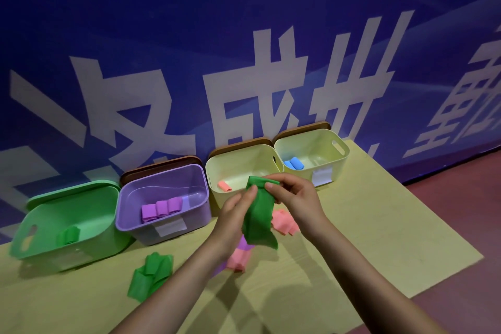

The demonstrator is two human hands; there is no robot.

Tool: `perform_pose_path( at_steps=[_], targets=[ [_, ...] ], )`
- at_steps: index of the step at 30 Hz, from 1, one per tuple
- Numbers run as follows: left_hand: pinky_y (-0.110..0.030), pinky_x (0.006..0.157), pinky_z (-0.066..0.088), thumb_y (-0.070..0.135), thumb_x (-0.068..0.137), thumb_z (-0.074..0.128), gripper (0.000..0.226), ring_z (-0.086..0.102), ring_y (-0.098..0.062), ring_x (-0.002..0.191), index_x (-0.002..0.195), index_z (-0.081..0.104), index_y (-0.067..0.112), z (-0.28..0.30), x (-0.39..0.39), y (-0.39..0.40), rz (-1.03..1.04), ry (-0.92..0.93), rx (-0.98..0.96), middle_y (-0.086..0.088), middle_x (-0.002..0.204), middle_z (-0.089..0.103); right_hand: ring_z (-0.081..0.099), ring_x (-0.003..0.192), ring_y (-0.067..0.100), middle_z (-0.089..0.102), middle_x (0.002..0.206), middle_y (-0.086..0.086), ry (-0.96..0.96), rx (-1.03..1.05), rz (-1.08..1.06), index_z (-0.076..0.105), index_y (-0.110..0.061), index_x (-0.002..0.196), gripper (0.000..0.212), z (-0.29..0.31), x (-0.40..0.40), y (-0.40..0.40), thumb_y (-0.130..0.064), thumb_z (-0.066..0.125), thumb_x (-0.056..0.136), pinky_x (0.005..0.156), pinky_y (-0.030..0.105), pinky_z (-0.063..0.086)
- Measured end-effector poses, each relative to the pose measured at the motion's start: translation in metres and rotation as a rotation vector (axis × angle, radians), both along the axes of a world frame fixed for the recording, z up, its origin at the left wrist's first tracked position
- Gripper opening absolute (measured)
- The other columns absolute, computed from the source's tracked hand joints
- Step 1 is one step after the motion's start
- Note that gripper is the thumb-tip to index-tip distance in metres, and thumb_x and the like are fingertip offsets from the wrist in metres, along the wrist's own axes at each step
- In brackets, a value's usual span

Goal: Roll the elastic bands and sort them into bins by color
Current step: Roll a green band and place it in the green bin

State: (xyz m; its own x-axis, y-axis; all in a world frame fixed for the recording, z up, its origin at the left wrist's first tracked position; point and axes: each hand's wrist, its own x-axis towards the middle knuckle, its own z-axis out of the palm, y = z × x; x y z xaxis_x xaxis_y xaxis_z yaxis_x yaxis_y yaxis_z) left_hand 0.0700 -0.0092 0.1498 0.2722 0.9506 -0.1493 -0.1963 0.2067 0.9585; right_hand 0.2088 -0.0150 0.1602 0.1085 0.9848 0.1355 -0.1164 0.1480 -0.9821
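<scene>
Both hands hold one green elastic band (pixel 259 218) above the table, in front of the middle bins. My left hand (pixel 235 211) pinches its upper left edge; my right hand (pixel 294 195) pinches the top end, and the rest hangs loose. Four bins stand along the wall: a green bin (pixel 89 241) with one green roll (pixel 68 234), a purple bin (pixel 195 214) with three purple rolls (pixel 161 209), a pale yellow bin (pixel 217 168) with a pink roll (pixel 225 186), and a second pale yellow bin (pixel 336 163) with blue rolls (pixel 293 164).
Loose bands lie on the yellow-green table (pixel 379 238): a green one (pixel 150 275) at front left, pink ones (pixel 283 221) behind the held band, and a pink and purple heap (pixel 240 256) under my left wrist. A blue banner wall rises behind the bins. Red floor lies to the right.
</scene>
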Motion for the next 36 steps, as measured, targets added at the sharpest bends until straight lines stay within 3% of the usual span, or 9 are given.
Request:
perform_pose_path(
  at_steps=[3, 6, 8, 11, 20, 24, 28, 32, 36],
  targets=[
    [-0.04, 0.076, 0.05, 0.035, 0.092, 0.052, 0.027, 0.065, -0.026, 0.076, 0.086, 0.075, 0.022, -0.001, 0.0, 0.004, 0.049, 0.05, -0.016, -0.01, 0.08, 0.071, 0.062, 0.073, 0.007, 0.068, 0.079, 0.002, -0.131, 0.062, -0.047, 0.075, -0.017, 0.09, 0.027, -0.001, 0.003, 0.007, 0.006, 0.064, 0.084, 0.069, 0.019, 0.049],
    [-0.031, 0.065, 0.052, 0.028, 0.096, 0.05, 0.031, 0.063, -0.021, 0.074, 0.079, 0.076, 0.03, 0.003, 0.003, 0.006, 0.083, 0.059, -0.004, -0.01, 0.085, 0.068, 0.05, 0.066, 0.004, 0.055, 0.069, -0.001, -0.316, 0.117, -0.091, 0.074, -0.03, 0.089, 0.035, -0.006, 0.006, 0.011, 0.004, 0.068, 0.082, 0.067, 0.016, 0.042],
    [-0.028, 0.063, 0.053, 0.027, 0.096, 0.051, 0.029, 0.065, -0.018, 0.072, 0.081, 0.076, 0.026, 0.004, 0.004, 0.006, 0.083, 0.063, -0.01, -0.01, 0.087, 0.07, 0.048, 0.065, 0.003, 0.053, 0.069, 0.002, -0.374, 0.154, -0.103, 0.074, -0.028, 0.091, 0.033, -0.007, 0.007, 0.011, 0.003, 0.069, 0.081, 0.066, 0.013, 0.039],
    [-0.036, 0.085, 0.05, 0.031, 0.094, 0.053, 0.023, 0.069, -0.021, 0.09, 0.092, 0.074, 0.02, 0.005, 0.006, 0.003, 0.091, 0.068, -0.021, -0.007, 0.094, 0.074, 0.051, 0.068, 0.01, 0.056, 0.073, 0.009, -0.476, 0.219, -0.124, 0.076, -0.024, 0.095, 0.028, -0.01, 0.01, 0.009, -0.001, 0.07, 0.081, 0.068, 0.016, 0.042],
    [-0.051, 0.1, 0.043, 0.029, 0.089, 0.062, 0.019, 0.062, -0.029, 0.109, 0.096, 0.075, 0.016, -0.004, 0.03, -0.007, 0.182, -0.019, -0.059, -0.019, 0.116, 0.065, 0.055, 0.069, 0.007, 0.055, 0.074, -0.005, -0.588, 0.373, -0.231, 0.076, -0.02, 0.1, 0.022, -0.017, 0.023, -0.005, -0.014, 0.066, 0.082, 0.066, 0.021, 0.046],
    [-0.035, 0.081, 0.047, 0.019, 0.095, 0.053, 0.019, 0.062, -0.022, 0.092, 0.094, 0.071, 0.013, -0.008, 0.034, -0.008, 0.198, -0.042, -0.07, -0.015, 0.105, 0.065, 0.054, 0.075, -0.001, 0.057, 0.08, -0.008, -0.684, 0.464, -0.135, 0.075, -0.016, 0.105, 0.024, -0.017, 0.036, -0.007, -0.022, 0.061, 0.086, 0.071, 0.013, 0.044],
    [-0.031, 0.078, 0.047, 0.022, 0.097, 0.049, 0.024, 0.064, -0.016, 0.088, 0.101, 0.07, 0.011, -0.005, 0.039, -0.017, 0.127, -0.061, -0.047, -0.01, 0.096, 0.07, 0.058, 0.085, 0.008, 0.06, 0.09, -0.001, -0.805, 0.516, 0.028, 0.072, -0.015, 0.111, 0.027, -0.012, 0.053, -0.009, -0.019, 0.056, 0.09, 0.077, 0.017, 0.046],
    [-0.034, 0.082, 0.043, 0.022, 0.095, 0.054, 0.02, 0.059, -0.02, 0.096, 0.095, 0.073, 0.016, -0.006, 0.041, -0.018, 0.167, -0.004, 0.014, -0.022, 0.112, 0.061, 0.059, 0.097, 0.008, 0.061, 0.101, -0.005, -0.691, 0.308, 0.208, 0.066, -0.02, 0.121, 0.032, -0.008, 0.061, -0.014, -0.021, 0.05, 0.093, 0.086, 0.021, 0.047],
    [-0.027, 0.082, 0.049, 0.014, 0.097, 0.049, 0.021, 0.062, -0.018, 0.094, 0.092, 0.069, 0.018, -0.002, 0.04, -0.018, 0.12, 0.074, 0.108, -0.014, 0.105, 0.064, 0.059, 0.082, 0.01, 0.066, 0.088, -0.003, -0.386, 0.05, 0.124, 0.068, -0.021, 0.114, 0.023, -0.008, 0.052, -0.013, -0.018, 0.062, 0.092, 0.081, 0.037, 0.051]
  ],
)
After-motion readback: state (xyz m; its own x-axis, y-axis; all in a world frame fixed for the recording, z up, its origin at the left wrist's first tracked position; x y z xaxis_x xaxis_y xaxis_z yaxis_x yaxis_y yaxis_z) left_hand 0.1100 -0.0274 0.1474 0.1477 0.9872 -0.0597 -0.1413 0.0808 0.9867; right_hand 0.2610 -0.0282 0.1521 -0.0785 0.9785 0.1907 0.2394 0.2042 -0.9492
